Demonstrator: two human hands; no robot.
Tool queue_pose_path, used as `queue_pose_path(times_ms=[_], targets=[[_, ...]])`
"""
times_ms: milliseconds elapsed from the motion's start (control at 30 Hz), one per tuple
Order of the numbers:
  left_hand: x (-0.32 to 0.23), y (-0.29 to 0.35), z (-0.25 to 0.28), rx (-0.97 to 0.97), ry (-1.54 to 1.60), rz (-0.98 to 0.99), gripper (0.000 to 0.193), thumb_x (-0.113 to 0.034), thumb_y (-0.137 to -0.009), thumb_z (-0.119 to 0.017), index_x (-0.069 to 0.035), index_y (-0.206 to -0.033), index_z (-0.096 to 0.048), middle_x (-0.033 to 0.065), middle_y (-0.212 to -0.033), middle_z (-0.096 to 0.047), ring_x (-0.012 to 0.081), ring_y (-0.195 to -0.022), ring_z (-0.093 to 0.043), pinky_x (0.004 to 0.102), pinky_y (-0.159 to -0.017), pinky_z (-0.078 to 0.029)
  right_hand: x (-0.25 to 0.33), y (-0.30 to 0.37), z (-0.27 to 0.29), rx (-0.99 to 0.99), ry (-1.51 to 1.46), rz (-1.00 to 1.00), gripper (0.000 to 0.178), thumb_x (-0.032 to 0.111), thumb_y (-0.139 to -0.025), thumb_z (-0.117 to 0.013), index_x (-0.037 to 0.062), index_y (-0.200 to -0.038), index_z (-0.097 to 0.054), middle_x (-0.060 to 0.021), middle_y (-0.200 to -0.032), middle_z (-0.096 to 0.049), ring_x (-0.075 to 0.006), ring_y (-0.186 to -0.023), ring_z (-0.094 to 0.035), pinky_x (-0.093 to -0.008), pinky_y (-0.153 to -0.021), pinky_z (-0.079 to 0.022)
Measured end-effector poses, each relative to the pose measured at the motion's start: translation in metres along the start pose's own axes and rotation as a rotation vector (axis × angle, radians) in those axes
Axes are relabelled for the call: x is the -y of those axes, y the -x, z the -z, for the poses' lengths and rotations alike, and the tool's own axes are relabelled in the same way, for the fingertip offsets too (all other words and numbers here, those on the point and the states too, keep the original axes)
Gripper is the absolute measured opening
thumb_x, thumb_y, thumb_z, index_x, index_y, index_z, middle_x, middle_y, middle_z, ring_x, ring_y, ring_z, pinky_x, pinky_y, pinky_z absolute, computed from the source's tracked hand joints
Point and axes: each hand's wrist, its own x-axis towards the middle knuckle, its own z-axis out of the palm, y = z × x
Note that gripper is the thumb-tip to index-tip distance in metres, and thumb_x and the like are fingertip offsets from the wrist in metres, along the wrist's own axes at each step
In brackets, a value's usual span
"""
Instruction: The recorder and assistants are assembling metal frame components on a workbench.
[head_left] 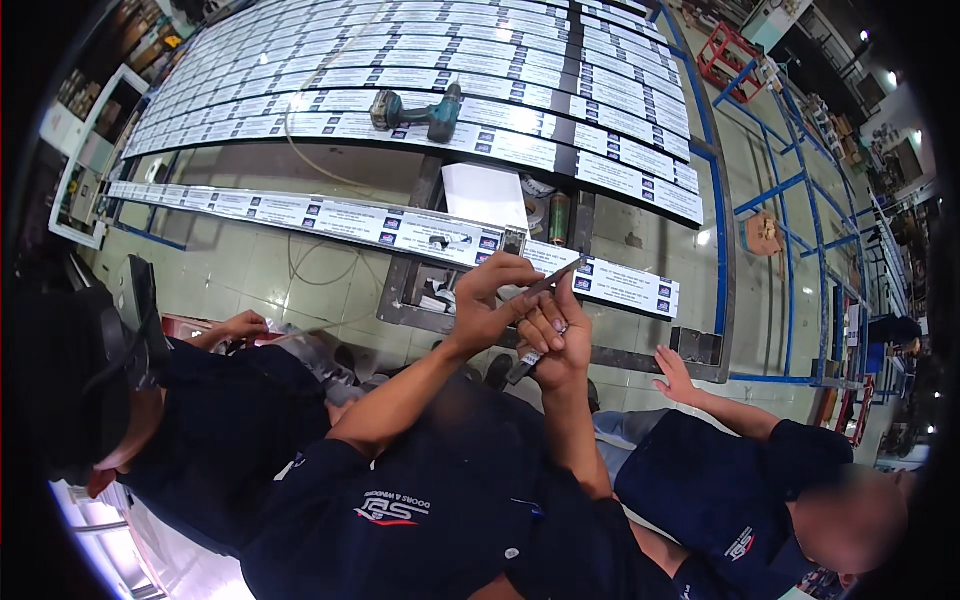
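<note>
Runs in repeating rows of small dark print, sharpest close to the hands, along the white film of the panels (480,60) laid toward the far edge of the desk (640,357), broken at even steps by dark blue rectangular emblems. Repeats with the same blue blocks on the single strip (345,224) along the near edge. Stands upside down on the wearer's navy shirt (440,530), in white letters with a red stroke. Recurs tilted on the co-worker's navy shirt (715,485), beside the near right corner.
</note>
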Motion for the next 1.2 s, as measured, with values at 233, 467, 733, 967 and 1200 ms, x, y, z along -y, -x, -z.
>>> queue_pose_path(times_ms=[233,467,733,967,1200], targets=[[-0.034,0.008,-0.017,-0.256,0.357,0.490,0.015,-0.006,-0.102,-0.076,0.006,-0.111,-0.076,0.0084,-0.099,-0.075,0.0122,-0.092,-0.072,0.0270,-0.080,-0.055,-0.025,-0.012,0.017,-0.091,0.071,0.110,0.019,0.033,-0.117,-0.055,0.0156,-0.118,-0.062,0.0075,-0.060,-0.043,-0.0044,-0.041,-0.040,-0.0235,-0.040,-0.037],[-0.025,0.005,0.012,-0.502,0.736,0.500,0.015,-0.021,-0.113,-0.063,-0.006,-0.111,-0.064,0.0085,-0.094,-0.074,0.0185,-0.085,-0.070,0.0355,-0.083,-0.056,0.008,-0.016,0.032,-0.181,-0.249,0.355,0.048,0.052,-0.113,-0.054,0.0061,-0.115,-0.068,0.0030,-0.067,-0.038,-0.0115,-0.055,-0.036,-0.0287,-0.056,-0.037],[-0.032,-0.006,-0.030,-0.453,0.882,0.579,0.022,-0.029,-0.116,-0.059,-0.009,-0.107,-0.056,0.0056,-0.084,-0.063,0.0144,-0.066,-0.061,0.0312,-0.065,-0.052,-0.025,-0.024,0.037,-0.218,-0.039,0.460,0.044,0.045,-0.119,-0.046,0.0081,-0.097,-0.054,-0.0018,-0.076,-0.048,-0.0170,-0.076,-0.050,-0.0337,-0.077,-0.048],[-0.035,-0.031,-0.022,-0.242,0.745,0.780,0.023,-0.028,-0.113,-0.065,-0.012,-0.099,-0.055,0.0005,-0.081,-0.055,0.0067,-0.054,-0.045,0.0255,-0.051,-0.038,-0.002,0.021,0.020,-0.003,1.698,0.552,0.031,0.027,-0.115,-0.058,-0.0025,-0.116,-0.067,-0.0103,-0.086,-0.068,-0.0170,-0.076,-0.062,-0.0333,-0.071,-0.050],[-0.041,-0.063,-0.008,-0.398,0.395,0.553,0.021,-0.023,-0.111,-0.068,-0.006,-0.100,-0.063,0.0040,-0.093,-0.072,0.0115,-0.078,-0.067,0.0278,-0.068,-0.053,0.027,0.036,0.029,-0.153,1.205,0.346,0.031,0.026,-0.115,-0.060,-0.0031,-0.122,-0.070,-0.0014,-0.082,-0.064,-0.0097,-0.068,-0.054,-0.0276,-0.064,-0.042]])
